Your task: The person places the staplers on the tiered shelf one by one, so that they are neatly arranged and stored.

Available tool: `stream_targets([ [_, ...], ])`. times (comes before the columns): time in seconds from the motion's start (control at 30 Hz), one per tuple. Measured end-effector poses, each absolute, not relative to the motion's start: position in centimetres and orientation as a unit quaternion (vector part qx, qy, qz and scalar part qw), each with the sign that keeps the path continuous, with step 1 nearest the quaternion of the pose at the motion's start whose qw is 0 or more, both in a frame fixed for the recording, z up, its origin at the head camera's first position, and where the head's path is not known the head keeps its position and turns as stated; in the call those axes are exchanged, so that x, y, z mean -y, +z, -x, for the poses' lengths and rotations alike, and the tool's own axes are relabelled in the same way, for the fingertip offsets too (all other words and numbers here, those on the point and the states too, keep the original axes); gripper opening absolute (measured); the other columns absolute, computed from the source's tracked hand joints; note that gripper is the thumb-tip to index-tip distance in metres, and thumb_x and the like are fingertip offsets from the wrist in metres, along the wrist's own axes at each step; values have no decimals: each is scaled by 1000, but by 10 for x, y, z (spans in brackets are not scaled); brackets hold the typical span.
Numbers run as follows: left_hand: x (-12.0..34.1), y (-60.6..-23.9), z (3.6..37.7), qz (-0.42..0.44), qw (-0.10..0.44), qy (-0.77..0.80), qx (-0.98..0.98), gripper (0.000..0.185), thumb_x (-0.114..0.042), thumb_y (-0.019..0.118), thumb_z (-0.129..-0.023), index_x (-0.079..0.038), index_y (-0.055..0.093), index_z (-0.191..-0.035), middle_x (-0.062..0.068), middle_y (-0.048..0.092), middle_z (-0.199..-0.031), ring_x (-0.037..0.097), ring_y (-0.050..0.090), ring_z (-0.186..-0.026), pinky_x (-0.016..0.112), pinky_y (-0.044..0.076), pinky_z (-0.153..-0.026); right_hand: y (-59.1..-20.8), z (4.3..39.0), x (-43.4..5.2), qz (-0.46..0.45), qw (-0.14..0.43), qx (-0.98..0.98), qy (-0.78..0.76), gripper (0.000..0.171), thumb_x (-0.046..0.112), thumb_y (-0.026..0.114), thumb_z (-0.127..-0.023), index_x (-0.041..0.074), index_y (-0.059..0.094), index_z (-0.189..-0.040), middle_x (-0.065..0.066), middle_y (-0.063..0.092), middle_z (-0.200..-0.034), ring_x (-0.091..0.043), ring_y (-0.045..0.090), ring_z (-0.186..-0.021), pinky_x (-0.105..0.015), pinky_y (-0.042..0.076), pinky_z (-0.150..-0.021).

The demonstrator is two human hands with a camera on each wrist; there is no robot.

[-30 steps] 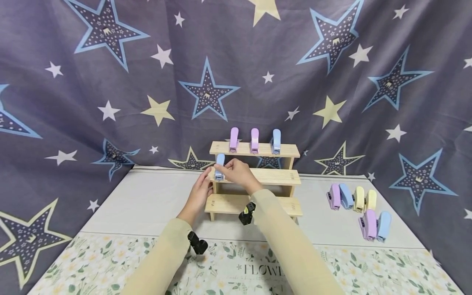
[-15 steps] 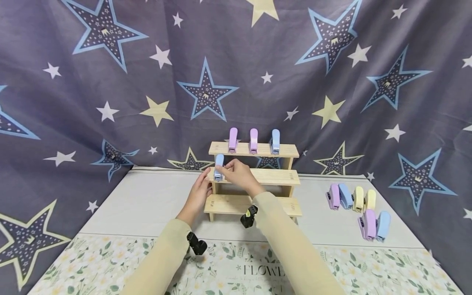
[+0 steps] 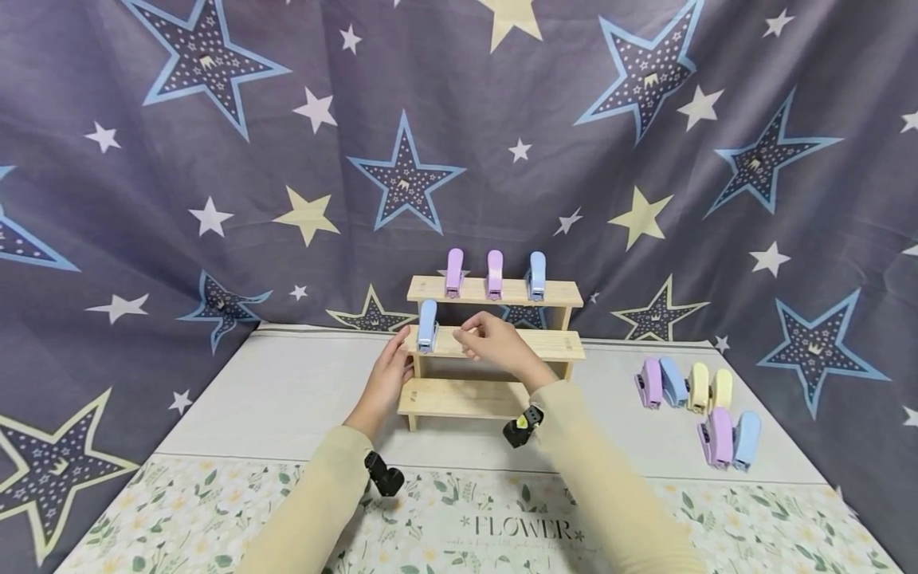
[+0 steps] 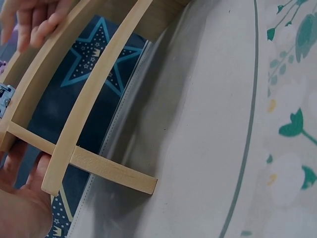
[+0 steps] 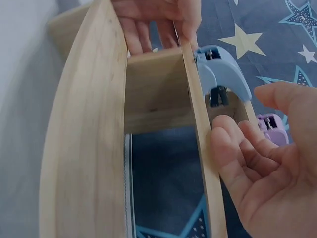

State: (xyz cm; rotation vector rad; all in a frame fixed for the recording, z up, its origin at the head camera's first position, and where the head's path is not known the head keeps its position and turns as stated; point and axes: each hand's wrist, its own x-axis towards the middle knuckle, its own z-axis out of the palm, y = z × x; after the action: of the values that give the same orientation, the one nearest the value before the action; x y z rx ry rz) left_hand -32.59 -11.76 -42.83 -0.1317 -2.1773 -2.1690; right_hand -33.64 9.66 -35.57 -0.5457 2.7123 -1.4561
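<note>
Left hand [image 3: 387, 375] rests against the left end of the wooden rack [image 3: 445, 395], its fingers relaxed, some of them reaching behind that end in the right wrist view, and it has hold of no stapler; close by its fingertips a blue stapler [image 3: 427, 327] stands at the left end of the middle shelf [image 3: 548, 344], though whether the fingers touch it is hard to tell; farther right, up on the top shelf [image 3: 562, 294], stand a purple stapler [image 3: 455, 273] and then a second purple stapler [image 3: 495, 275], well apart; below that one the right hand [image 3: 498, 344] hovers at the middle shelf, thumb and fingers loosely bent and parted, holding nothing, a gap between it and the blue stapler; right again, the top row ends in another blue stapler [image 3: 536, 276]; at far right six more lie close together on the table [image 3: 308, 399], with purple [image 3: 651, 383], blue [image 3: 673, 382], yellow [image 3: 698, 388] and yellow [image 3: 721, 391] at the back, purple [image 3: 719, 437] and blue [image 3: 747, 440] in front; the setting-out looks under half done, four staplers placed on the rack, the newest seemingly the middle-shelf one, and six apparently left.
</note>
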Motion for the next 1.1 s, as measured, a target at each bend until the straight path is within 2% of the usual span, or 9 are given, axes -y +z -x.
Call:
stream_targets([
  [0.13,116,-428,325,49,35,-707,705,48,-21,29,-111,-15,29,-159,19,29,-160,41,39,-139,46,36,-116,-352,330,-114,187,5,-883,-431,32,34,62,-100,6,60,-115,-6,66,-81,-29,67,-79,-31,55,-66],
  [0.23,116,-428,325,53,37,-708,703,48,-21,29,-111,-14,28,-159,20,29,-160,41,38,-139,46,35,-116,-351,327,-127,198,-2,-891,-409,31,33,61,-100,6,61,-114,-4,65,-78,-26,65,-75,-28,50,-62],
  [0.47,116,-429,325,52,37,-709,702,49,-20,28,-111,-12,27,-160,21,28,-160,43,38,-139,47,35,-117,-351,323,-158,198,3,-894,-402,29,32,62,-99,6,62,-113,-11,68,-85,-29,68,-79,-29,54,-64],
  [0.63,116,-429,325,53,38,-714,697,49,-20,29,-111,-12,27,-160,21,27,-160,43,38,-139,47,34,-117,-351,321,-183,187,4,-901,-391,30,30,60,-101,4,61,-115,-10,67,-85,-22,66,-75,-29,53,-62],
  [0.8,116,-428,325,54,37,-713,699,49,-21,29,-112,-12,26,-160,21,27,-160,43,38,-139,47,34,-117,-351,316,-213,172,-9,-906,-385,30,27,59,-101,2,61,-115,-8,67,-82,-27,68,-77,-30,54,-63],
  [0.97,117,-429,325,47,39,-706,705,48,-21,29,-111,-13,28,-159,20,29,-159,42,39,-138,46,36,-116,-353,307,-245,157,-24,-914,-374,30,24,58,-101,-2,61,-115,-12,68,-84,-31,68,-78,-30,56,-64],
  [1.1,117,-431,327,45,38,-703,709,48,-20,28,-111,-13,29,-159,21,29,-159,42,39,-138,47,35,-116,-357,300,-270,142,-32,-922,-360,31,24,57,-103,-4,60,-117,-12,68,-88,-23,66,-76,-29,57,-63],
])
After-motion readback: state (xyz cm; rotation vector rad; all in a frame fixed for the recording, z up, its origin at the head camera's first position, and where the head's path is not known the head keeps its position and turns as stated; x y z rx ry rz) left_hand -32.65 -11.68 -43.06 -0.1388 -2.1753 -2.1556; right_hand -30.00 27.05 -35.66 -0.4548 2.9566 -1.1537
